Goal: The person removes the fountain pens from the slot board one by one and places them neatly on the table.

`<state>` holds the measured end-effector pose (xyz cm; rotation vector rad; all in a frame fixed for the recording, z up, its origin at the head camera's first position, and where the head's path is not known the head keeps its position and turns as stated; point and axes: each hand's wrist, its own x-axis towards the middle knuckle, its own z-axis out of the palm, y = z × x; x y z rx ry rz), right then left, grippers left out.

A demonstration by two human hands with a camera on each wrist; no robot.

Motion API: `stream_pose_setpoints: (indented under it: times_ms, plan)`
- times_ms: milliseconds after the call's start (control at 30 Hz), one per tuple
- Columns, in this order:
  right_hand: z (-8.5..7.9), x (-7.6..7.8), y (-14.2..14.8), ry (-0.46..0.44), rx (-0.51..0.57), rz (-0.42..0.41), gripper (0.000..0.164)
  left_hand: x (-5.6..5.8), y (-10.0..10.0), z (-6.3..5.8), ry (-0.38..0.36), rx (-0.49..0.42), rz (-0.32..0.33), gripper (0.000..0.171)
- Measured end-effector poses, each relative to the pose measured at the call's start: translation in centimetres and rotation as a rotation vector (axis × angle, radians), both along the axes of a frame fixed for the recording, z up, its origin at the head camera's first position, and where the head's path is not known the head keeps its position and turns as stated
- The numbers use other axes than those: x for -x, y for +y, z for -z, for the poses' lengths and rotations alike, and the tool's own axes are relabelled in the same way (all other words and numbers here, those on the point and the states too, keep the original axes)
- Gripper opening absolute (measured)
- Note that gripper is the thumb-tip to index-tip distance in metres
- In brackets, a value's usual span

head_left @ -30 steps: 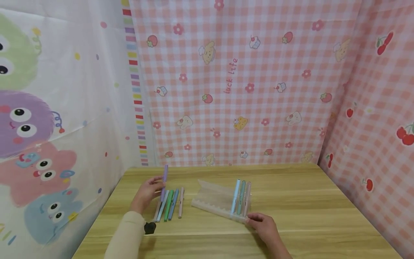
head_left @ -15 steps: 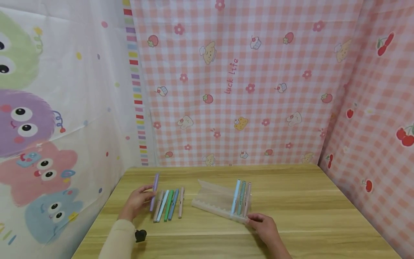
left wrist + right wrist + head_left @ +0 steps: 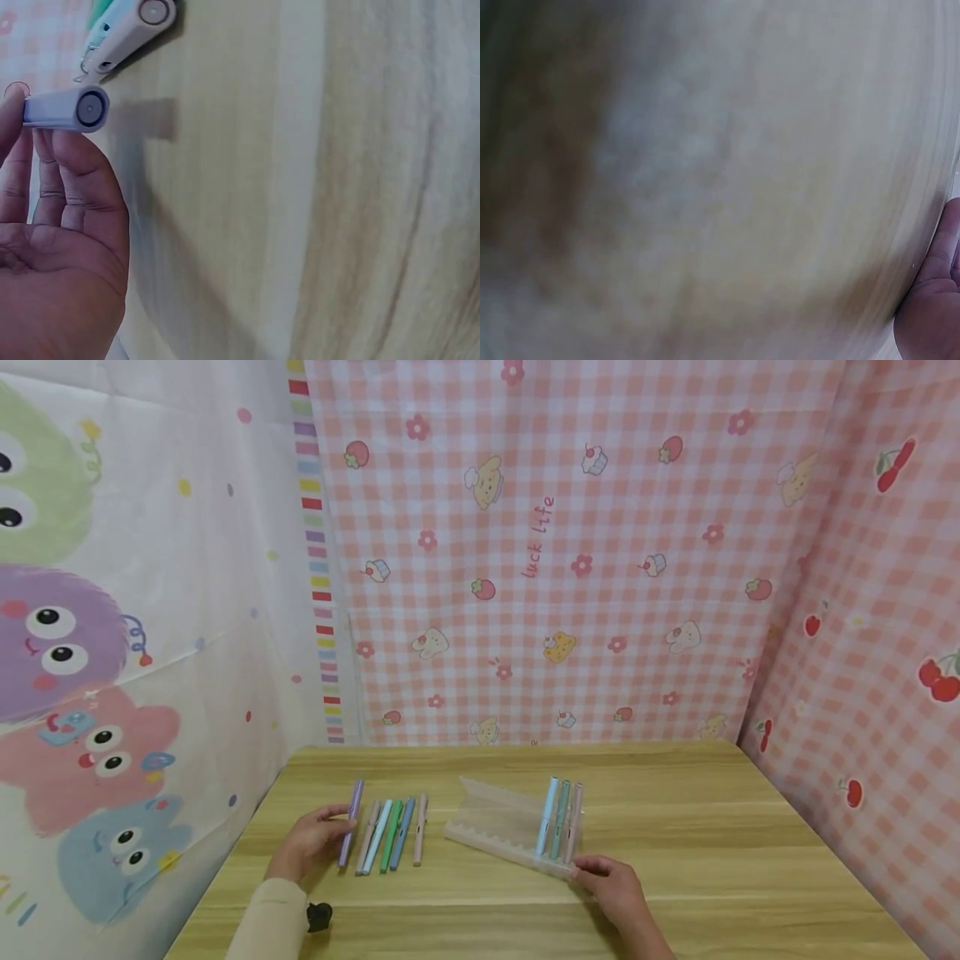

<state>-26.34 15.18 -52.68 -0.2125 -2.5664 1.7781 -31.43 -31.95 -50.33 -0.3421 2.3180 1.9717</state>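
Note:
My left hand point(image 3: 311, 839) pinches a purple pen point(image 3: 351, 827) between thumb and fingers, at the left end of a row of pens. In the left wrist view, the round end of the purple pen point(image 3: 64, 109) points toward the camera, above the table surface. At the near right corner of a clear plastic pen case point(image 3: 491, 814), my right hand point(image 3: 615, 885) grips the edge. Light blue point(image 3: 547, 818), teal point(image 3: 560, 820) and mauve point(image 3: 574, 822) pens lie side by side in its right part. Only the edge of my right hand point(image 3: 930, 307) shows in the right wrist view.
Beside the purple pen lie a taupe pen point(image 3: 368, 837), a pale blue pen point(image 3: 378, 835), a green pen point(image 3: 392, 837), a darker blue pen point(image 3: 402, 833) and a pinkish pen point(image 3: 421, 829). Patterned cloths hang behind the wooden table point(image 3: 720, 843) and along both sides.
My left hand has carried the purple pen left and toward me, from above the row to beside its left end. The right hand and case stay in place.

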Motion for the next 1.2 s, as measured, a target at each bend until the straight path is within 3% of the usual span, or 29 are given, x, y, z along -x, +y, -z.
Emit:
stream_pose_setpoints:
  times_ms: [467, 700, 1000, 1200]
  plan:
    - [0.10, -0.04, 0.06, -0.003, 0.002, 0.000, 0.017, -0.42, -0.02, 0.19, -0.057, 0.012, -0.012, 0.052]
    - [0.03, -0.13, -0.04, -0.001, 0.023, 0.007, 0.017, -0.22, 0.20, 0.26, -0.059, 0.076, -0.017, 0.050]
    - [-0.22, -0.14, -0.14, 0.014, 0.047, 0.014, 0.017, 0.22, 0.23, 0.15, -0.026, 0.100, 0.047, 0.049]
    - [-0.23, -0.10, -0.10, 0.001, 0.032, 0.014, 0.017, 0.32, 0.73, -0.20, -0.049, 0.120, -0.015, 0.053]
